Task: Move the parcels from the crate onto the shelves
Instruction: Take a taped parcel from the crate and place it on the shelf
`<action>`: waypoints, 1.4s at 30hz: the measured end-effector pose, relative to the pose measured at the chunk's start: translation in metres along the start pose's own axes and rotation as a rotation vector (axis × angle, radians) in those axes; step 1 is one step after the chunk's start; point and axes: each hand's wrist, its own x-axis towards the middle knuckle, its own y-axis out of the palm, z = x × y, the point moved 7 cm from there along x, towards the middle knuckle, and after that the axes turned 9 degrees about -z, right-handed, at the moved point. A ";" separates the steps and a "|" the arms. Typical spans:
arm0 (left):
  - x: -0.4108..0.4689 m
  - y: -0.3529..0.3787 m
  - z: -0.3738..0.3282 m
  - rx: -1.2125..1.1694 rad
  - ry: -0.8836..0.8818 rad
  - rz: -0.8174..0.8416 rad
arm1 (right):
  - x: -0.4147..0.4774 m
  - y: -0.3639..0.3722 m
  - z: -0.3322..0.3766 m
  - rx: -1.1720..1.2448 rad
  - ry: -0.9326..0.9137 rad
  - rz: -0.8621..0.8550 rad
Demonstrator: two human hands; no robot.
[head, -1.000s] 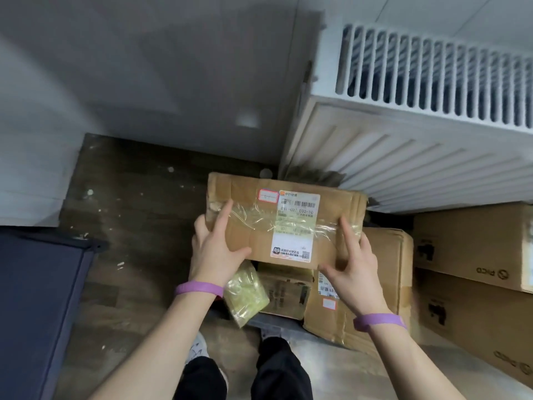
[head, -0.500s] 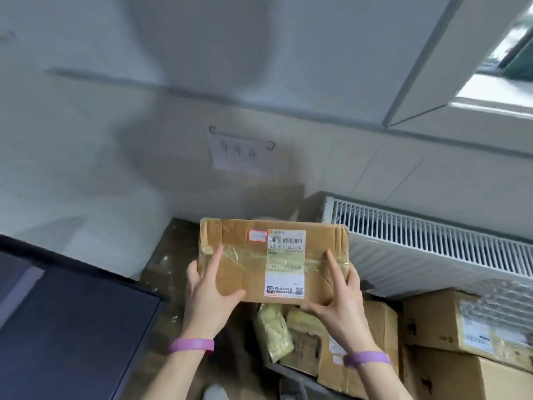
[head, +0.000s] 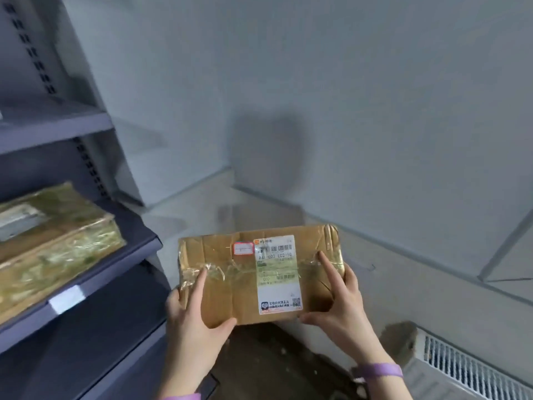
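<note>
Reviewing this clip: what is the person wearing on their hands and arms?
Both hands, the left hand and the right hand, are bare, with no gloves. The forearms show no sleeves. Each wrist carries a plain purple wristband; the left one is partly cut off by the frame edge.

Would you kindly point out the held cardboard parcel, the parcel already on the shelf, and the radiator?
held cardboard parcel [head: 225, 287]: head view, bare cardboard left of its label.
parcel on the shelf [head: 54, 243]: head view, its taped top face.
radiator [head: 467, 368]: head view, the white slatted grille.
</note>
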 end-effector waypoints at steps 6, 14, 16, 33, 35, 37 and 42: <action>-0.022 -0.074 0.043 -0.019 -0.299 -0.243 | 0.026 0.075 0.065 -0.054 -0.190 0.281; -0.101 -0.138 0.079 0.101 -0.534 -0.517 | 0.003 0.169 0.123 0.049 -0.347 0.692; -0.121 -0.151 0.083 0.130 -0.574 -0.572 | -0.012 0.185 0.132 0.047 -0.380 0.761; -0.189 -0.241 0.126 0.200 -0.703 -0.714 | -0.104 0.267 0.181 0.034 -0.444 0.995; -0.192 -0.253 0.135 0.182 -0.695 -0.711 | -0.114 0.272 0.188 0.025 -0.436 0.996; -0.195 -0.268 0.148 0.163 -0.690 -0.693 | -0.129 0.276 0.197 0.023 -0.434 0.986; -0.206 -0.321 0.190 0.139 -0.668 -0.627 | -0.179 0.289 0.224 0.011 -0.422 0.924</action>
